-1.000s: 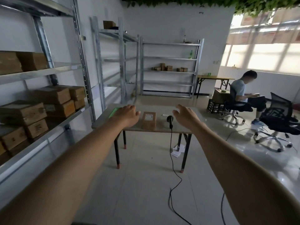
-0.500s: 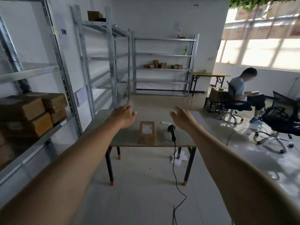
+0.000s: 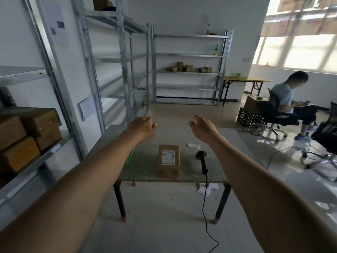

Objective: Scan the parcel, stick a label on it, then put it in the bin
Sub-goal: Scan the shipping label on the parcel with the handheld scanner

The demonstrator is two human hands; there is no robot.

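**Both hands out over the table, nothing picked up yet**

The parcel (image 3: pixel 168 160) lies flat near the front edge of the table (image 3: pixel 145 172), its white printed sticker facing up and its long axis running from the person toward the far wall. The scanner (image 3: pixel 202 161) lies just beside it on the right, its cable trailing off the front edge to the floor. A small white strip, probably the label (image 3: pixel 193 146), lies a little farther back on the right.

The left hand (image 3: pixel 143 127) and the right hand (image 3: pixel 202 128) both hang in the air, fingers loosely spread and holding nothing. The parcel sits between the two arms and nearer the person than either set of fingers, so both hands would have to drop and draw back to reach it. The right hand is the nearer one to the scanner; the parcel lies about evenly between the two.

Against half a second ago, the table fills more of the view and the boxes on the left shelf (image 3: pixel 29 136) sit farther out to the side, so the person has stepped closer. No bin is clearly identifiable.
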